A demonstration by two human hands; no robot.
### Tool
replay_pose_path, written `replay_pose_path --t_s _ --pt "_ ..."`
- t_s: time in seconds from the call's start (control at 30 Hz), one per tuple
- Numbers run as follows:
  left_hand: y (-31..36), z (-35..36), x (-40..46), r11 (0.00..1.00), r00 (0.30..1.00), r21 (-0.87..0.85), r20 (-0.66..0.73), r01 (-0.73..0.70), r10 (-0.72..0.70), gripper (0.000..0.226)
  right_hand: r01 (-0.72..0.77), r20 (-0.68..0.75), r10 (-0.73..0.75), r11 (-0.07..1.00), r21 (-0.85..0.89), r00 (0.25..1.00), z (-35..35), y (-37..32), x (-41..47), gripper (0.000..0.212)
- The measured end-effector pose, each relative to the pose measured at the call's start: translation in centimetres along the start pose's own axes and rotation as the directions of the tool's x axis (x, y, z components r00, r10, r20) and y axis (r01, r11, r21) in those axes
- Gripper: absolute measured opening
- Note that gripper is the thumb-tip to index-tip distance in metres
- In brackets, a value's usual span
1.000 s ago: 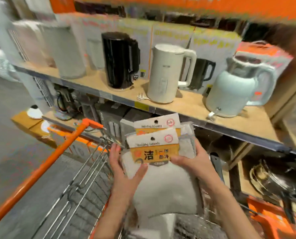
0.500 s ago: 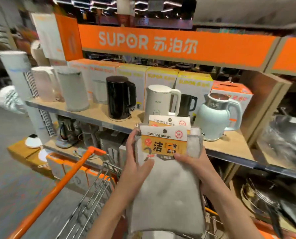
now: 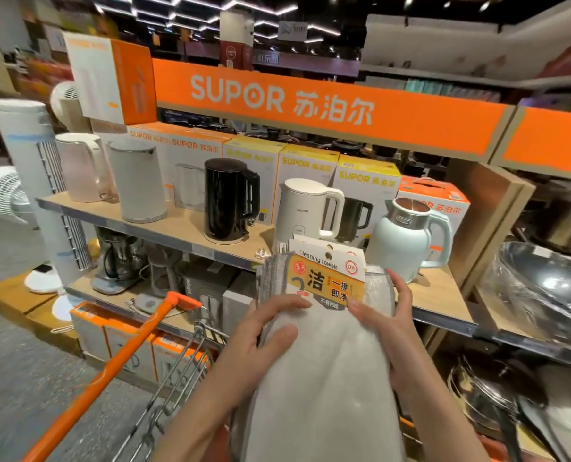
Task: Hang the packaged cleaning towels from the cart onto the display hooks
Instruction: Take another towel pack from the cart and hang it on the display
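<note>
Head view, towel pack (image 3: 324, 361) bottom cropped, rear packs hidden

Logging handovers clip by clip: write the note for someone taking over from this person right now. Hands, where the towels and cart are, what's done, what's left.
Left hand: gripping the left side of the cleaning towels, thumb across the front.
Right hand: holding the right edge, fingers by the yellow header card.
Towels: several packs stacked together, held upright at chest height in front of the kettle shelf, above the cart.
Done: this batch is out of the cart.
Left: nothing is hung. No display hooks show in this view, so find them, then thread each pack by the hole in its header card. Whether more packs remain in the cart cannot be seen.
</note>
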State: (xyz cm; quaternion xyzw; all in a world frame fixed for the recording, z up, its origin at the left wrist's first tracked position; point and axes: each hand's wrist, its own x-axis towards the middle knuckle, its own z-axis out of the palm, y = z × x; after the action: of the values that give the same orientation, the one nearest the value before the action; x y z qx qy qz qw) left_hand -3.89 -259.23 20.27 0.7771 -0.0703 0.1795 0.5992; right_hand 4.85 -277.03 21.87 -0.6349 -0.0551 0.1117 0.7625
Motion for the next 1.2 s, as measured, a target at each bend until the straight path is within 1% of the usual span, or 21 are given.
replay_pose_path --t_s 0.07,0.17,0.23,0.27,0.33,0.4,0.5,0.6,0.67,0.73,0.83,0.9,0.97,1.07,1.2 --pt "-0.4 -0.8 0.0 0.994 0.999 -0.101 0.009 0.035 -0.034 0.030 0.039 -0.025 -0.039 0.999 -0.012 0.999 0.7 0.0 -0.6 0.080" --pt "-0.8 -2.5 -0.1 0.973 0.998 -0.224 0.031 0.056 -0.050 0.035 0.128 -0.078 -0.133 0.990 -0.059 0.988 2.6 0.1 -1.7 0.080" --pt "-1.5 -4.3 -0.3 0.943 0.995 -0.319 0.070 0.093 -0.074 0.034 0.181 -0.126 -0.193 0.978 -0.100 0.973 4.3 0.8 -2.6 0.081" --pt "-2.1 -5.6 -0.4 0.930 0.991 -0.349 0.110 0.112 -0.078 0.032 0.201 -0.179 -0.222 0.971 -0.127 0.959 5.6 1.4 -3.1 0.081" --pt "-2.6 -7.0 -0.5 0.922 0.988 -0.366 0.136 0.124 -0.079 0.031 0.241 -0.220 -0.271 0.958 -0.154 0.937 7.0 1.9 -3.9 0.080" --pt "-3.0 -9.0 -0.7 0.905 0.975 -0.395 0.211 0.155 -0.075 0.031 0.243 -0.283 -0.286 0.954 -0.178 0.915 8.7 2.8 -5.0 0.079" --pt "-3.3 -11.2 -1.5 0.893 0.949 -0.420 0.313 0.163 -0.026 0.029 0.251 -0.375 -0.298 0.953 -0.170 0.878 11.2 3.9 -7.6 0.080" --pt "-2.8 -11.7 -2.7 0.866 0.923 -0.470 0.385 0.169 0.028 0.028 0.274 -0.473 -0.327 0.945 -0.179 0.818 12.8 4.0 -11.3 0.079" --pt "-2.2 -11.3 -3.6 0.847 0.900 -0.504 0.429 0.170 0.074 0.033 0.270 -0.538 -0.333 0.943 -0.196 0.774 13.3 3.8 -13.9 0.083" --pt "-1.7 -10.6 -4.8 0.824 0.868 -0.534 0.484 0.189 0.115 0.037 0.265 -0.598 -0.355 0.935 -0.237 0.719 13.5 3.8 -16.6 0.082" --pt "-0.8 -9.4 -7.2 0.791 0.822 -0.575 0.542 0.209 0.177 0.036 0.243 -0.682 -0.363 0.932 -0.270 0.634 13.7 4.0 -21.1 0.075" --pt "-0.2 -8.7 -9.2 0.778 0.791 -0.587 0.576 0.223 0.208 0.036 0.235 -0.725 -0.361 0.933 -0.274 0.586 13.9 4.5 -24.2 0.077" --pt "0.2 -8.1 -11.3 0.783 0.746 -0.577 0.623 0.232 0.238 0.035 0.221 -0.764 -0.354 0.935 -0.277 0.540 14.4 5.2 -27.6 0.082" --pt "1.0 -7.5 -15.2 0.772 0.668 -0.565 0.698 0.292 0.258 0.034 0.214 -0.827 -0.354 0.934 -0.287 0.437 15.9 6.3 -33.1 0.076" --pt "2.7 -8.0 -21.2 0.748 0.575 -0.550 0.769 0.372 0.279 0.032 0.070 -0.882 -0.357 0.933 -0.354 0.308 18.6 7.5 -40.8 0.090"
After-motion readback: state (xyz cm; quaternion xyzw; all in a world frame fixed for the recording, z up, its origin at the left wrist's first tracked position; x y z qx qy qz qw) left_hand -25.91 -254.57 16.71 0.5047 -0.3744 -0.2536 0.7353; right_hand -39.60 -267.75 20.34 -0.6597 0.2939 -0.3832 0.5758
